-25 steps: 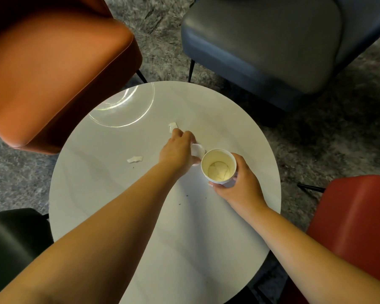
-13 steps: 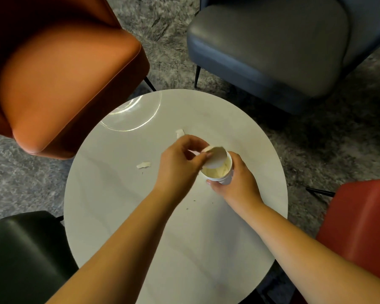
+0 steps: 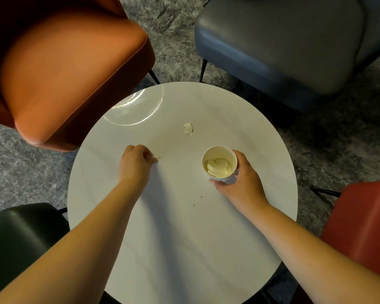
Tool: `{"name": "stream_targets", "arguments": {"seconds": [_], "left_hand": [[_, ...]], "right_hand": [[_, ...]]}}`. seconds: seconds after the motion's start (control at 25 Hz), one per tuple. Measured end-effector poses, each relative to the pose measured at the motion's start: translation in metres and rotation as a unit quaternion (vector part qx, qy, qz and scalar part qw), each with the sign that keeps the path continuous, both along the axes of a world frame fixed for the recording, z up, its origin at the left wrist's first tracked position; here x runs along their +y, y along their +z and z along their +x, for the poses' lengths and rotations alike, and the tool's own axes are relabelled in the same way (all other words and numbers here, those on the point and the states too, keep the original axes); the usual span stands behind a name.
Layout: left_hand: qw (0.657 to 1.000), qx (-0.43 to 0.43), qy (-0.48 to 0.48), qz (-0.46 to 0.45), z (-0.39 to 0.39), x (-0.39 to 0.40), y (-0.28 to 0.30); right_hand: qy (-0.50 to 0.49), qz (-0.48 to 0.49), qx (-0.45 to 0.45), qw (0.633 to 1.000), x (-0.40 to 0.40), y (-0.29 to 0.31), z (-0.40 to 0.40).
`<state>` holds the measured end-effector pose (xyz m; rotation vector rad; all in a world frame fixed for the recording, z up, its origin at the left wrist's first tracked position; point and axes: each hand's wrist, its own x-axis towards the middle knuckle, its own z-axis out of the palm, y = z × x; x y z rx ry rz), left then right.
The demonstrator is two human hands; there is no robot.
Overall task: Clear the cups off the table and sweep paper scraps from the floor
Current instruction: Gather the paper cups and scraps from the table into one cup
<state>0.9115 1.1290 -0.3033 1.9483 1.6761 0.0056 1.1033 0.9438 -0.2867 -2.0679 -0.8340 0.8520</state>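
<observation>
The small white paper cup (image 3: 219, 163) stands upright on the round white marble-look table (image 3: 184, 238), right of centre, with several torn cream paper scraps (image 3: 219, 167) lying loose in its bottom. The right hand (image 3: 242, 183) grips it from the near right side, fingers curled round the wall and the thumb tip showing at the base, so the cup is steadied but not lifted as far as I can judge. The risk is plain: the cup is light and thin-walled, and a squeeze or a careless tilt while carrying it could buckle it or spill the scraps back onto the table or the grey patterned carpet (image 3: 176, 40). Well apart to the left, the left hand (image 3: 135, 164) rests knuckles-up on the tabletop, its fingers curled down over a small pale scrap (image 3: 157, 157) of which only a sliver peeks out at the fingertips; it seems to be pinching it, though the fingers hide the contact and I cannot be sure. A thin scrap lying flat on a smooth top may slip away or be pushed off the edge. Another torn white scrap (image 3: 188, 129) lies alone further back, between the two hands and out of reach of both. Round the table stand an orange upholstered armchair (image 3: 70, 69), a grey-blue one (image 3: 283, 44), a red chair (image 3: 364, 227) and a black seat (image 3: 20, 238).
</observation>
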Motion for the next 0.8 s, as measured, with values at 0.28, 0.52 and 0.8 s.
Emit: {"name": "stream_targets", "arguments": {"seconds": [0.28,0.52,0.8], "left_hand": [[0.993,-0.109,0.012,-0.047,0.046,0.007,0.013],[0.988,-0.136,-0.055,-0.046,0.108,0.018,0.009],[0.993,-0.023,-0.109,-0.026,0.121,0.029,0.000]], "right_hand": [[-0.017,-0.003,-0.007,1.000,0.004,0.002,-0.002],[-0.019,0.001,-0.008,1.000,0.004,0.001,0.000],[-0.030,0.010,0.001,1.000,0.005,0.000,0.001]]}}
